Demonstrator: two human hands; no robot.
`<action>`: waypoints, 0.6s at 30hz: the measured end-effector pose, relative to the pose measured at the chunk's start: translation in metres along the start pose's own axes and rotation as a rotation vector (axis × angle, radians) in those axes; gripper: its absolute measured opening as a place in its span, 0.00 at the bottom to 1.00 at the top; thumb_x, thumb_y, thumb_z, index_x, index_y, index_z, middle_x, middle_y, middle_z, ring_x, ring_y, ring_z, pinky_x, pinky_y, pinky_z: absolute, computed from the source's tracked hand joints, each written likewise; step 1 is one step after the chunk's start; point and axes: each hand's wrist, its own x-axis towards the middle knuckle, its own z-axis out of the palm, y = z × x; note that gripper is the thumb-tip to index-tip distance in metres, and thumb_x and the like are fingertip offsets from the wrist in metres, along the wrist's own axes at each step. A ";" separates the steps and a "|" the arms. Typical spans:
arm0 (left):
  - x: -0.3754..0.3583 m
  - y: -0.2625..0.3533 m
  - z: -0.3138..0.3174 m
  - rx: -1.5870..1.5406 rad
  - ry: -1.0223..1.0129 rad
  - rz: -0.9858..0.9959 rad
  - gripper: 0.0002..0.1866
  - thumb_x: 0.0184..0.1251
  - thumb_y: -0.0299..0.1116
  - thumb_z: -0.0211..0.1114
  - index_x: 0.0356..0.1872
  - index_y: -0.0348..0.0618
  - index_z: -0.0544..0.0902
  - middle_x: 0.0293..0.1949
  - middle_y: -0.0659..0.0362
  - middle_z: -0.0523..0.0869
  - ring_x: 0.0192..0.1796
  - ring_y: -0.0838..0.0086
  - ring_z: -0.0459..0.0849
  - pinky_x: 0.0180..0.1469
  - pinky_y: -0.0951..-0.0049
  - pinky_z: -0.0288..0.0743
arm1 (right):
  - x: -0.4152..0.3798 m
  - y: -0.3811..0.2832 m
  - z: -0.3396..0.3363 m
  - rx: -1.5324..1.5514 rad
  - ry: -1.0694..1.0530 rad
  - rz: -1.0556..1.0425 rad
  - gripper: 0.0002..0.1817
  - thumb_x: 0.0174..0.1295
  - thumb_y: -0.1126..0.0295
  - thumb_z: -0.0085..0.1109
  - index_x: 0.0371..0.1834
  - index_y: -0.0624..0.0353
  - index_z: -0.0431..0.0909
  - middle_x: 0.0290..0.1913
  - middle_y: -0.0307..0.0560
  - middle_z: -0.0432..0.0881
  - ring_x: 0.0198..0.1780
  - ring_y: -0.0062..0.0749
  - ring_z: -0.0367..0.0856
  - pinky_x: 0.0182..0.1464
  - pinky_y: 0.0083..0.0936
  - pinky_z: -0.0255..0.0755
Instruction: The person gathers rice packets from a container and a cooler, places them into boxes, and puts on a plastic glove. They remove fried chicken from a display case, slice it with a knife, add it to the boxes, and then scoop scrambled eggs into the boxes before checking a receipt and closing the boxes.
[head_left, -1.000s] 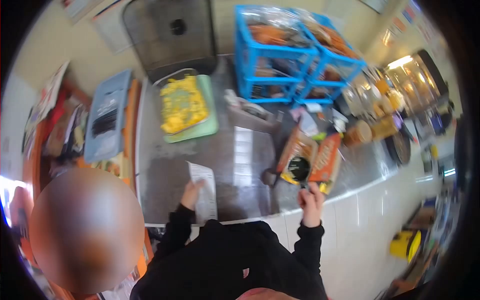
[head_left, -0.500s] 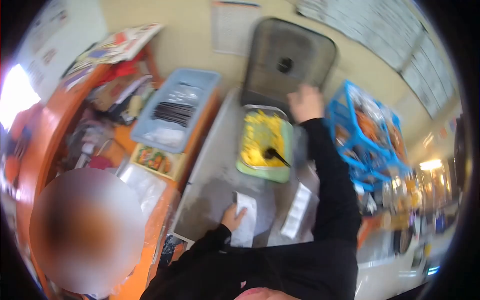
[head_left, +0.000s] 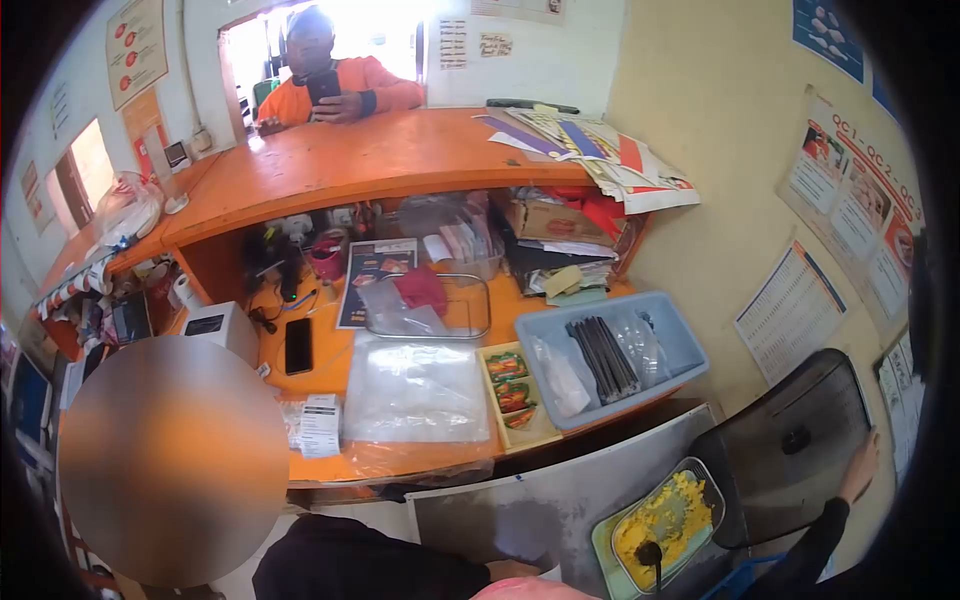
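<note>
At the far right, my right hand (head_left: pixel 860 468) grips the edge of a dark translucent lid (head_left: pixel 770 440) with a black knob, which stands tilted up near the wall. Beside the lid, a clear container (head_left: pixel 716 492) of yellow crumbly food (head_left: pixel 665 520) rests in a pale green tray (head_left: pixel 603 540). A black ladle (head_left: pixel 650 556) is in the food. Low in the view, my left hand (head_left: pixel 503 571) is partly hidden, next to a white paper (head_left: pixel 547 573); its thumb and fingers barely show.
A blue bin (head_left: pixel 690 345) holds black-wrapped sticks and plastic. Beside it are a shallow box (head_left: pixel 540 432) of packets, clear bags (head_left: pixel 418 390) and a phone (head_left: pixel 299 346). Past the orange counter (head_left: pixel 340 150), a person in orange (head_left: pixel 350 85) holds a phone. A metal surface (head_left: pixel 480 520) lies in front.
The camera has swung left and up, bringing the counter and the person into view. My right hand has gone from in front of the lid to its edge.
</note>
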 end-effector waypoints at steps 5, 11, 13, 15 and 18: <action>0.004 0.024 -0.015 0.000 -0.036 -0.068 0.16 0.70 0.42 0.51 0.40 0.37 0.74 0.35 0.47 0.77 0.41 0.53 0.78 0.43 0.62 0.70 | -0.091 -0.009 -0.142 -0.226 0.135 -0.215 0.24 0.60 0.77 0.43 0.62 0.61 0.61 0.62 0.51 0.68 0.51 0.43 0.76 0.50 0.30 0.71; 0.001 0.036 -0.022 -0.118 0.121 -0.094 0.20 0.70 0.46 0.49 0.36 0.36 0.76 0.33 0.45 0.78 0.41 0.50 0.78 0.43 0.58 0.69 | -0.213 -0.040 -0.258 -0.263 0.040 -0.446 0.17 0.55 0.74 0.47 0.50 0.63 0.69 0.52 0.49 0.71 0.42 0.33 0.76 0.43 0.23 0.71; -0.007 0.043 -0.019 -0.184 0.185 -0.118 0.21 0.70 0.47 0.48 0.35 0.35 0.77 0.33 0.45 0.79 0.40 0.49 0.78 0.44 0.58 0.69 | -0.260 -0.062 -0.280 -0.088 0.250 -0.672 0.06 0.54 0.71 0.49 0.33 0.60 0.72 0.35 0.48 0.73 0.35 0.35 0.73 0.35 0.28 0.68; -0.017 0.056 -0.025 -0.275 0.261 -0.145 0.22 0.70 0.47 0.49 0.35 0.34 0.77 0.31 0.45 0.80 0.39 0.49 0.78 0.43 0.59 0.70 | -0.311 -0.095 -0.295 0.029 0.119 -0.708 0.08 0.46 0.67 0.56 0.25 0.55 0.68 0.28 0.46 0.68 0.30 0.35 0.70 0.33 0.31 0.63; -0.041 0.061 -0.030 -0.300 0.261 -0.204 0.23 0.70 0.47 0.49 0.34 0.33 0.77 0.31 0.43 0.81 0.37 0.53 0.80 0.42 0.61 0.70 | -0.368 -0.133 -0.300 0.422 0.038 -0.868 0.08 0.43 0.69 0.54 0.22 0.57 0.65 0.26 0.48 0.64 0.31 0.41 0.66 0.37 0.38 0.60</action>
